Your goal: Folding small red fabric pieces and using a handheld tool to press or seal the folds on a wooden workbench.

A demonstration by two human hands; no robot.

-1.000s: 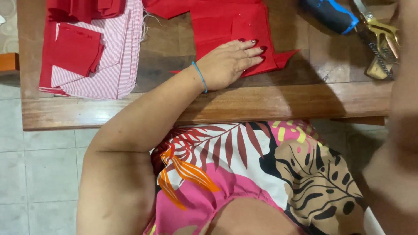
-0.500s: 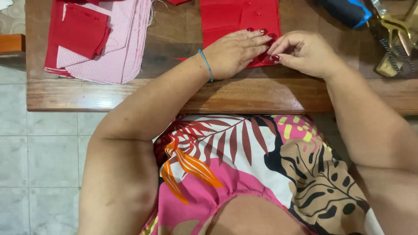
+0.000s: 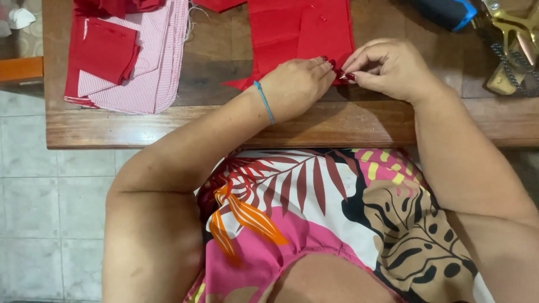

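Observation:
A red fabric piece (image 3: 303, 31) lies flat on the wooden table (image 3: 168, 126). My left hand (image 3: 297, 84), with a blue cord around the wrist, presses on the fabric's near edge. My right hand (image 3: 387, 67) pinches the same edge between thumb and fingertips, right beside the left fingertips. Something small and thin, perhaps a pin, shows between the fingertips; I cannot tell for sure.
A stack of red and red-striped fabric pieces (image 3: 126, 53) sits at the table's left. At the far right lie brass-coloured scissors (image 3: 514, 42) and a dark blue object (image 3: 446, 12). Tiled floor (image 3: 50, 213) lies to the left of my lap.
My right hand came in from the right and closed its fingers on the fabric edge next to my left hand. The view shifted slightly.

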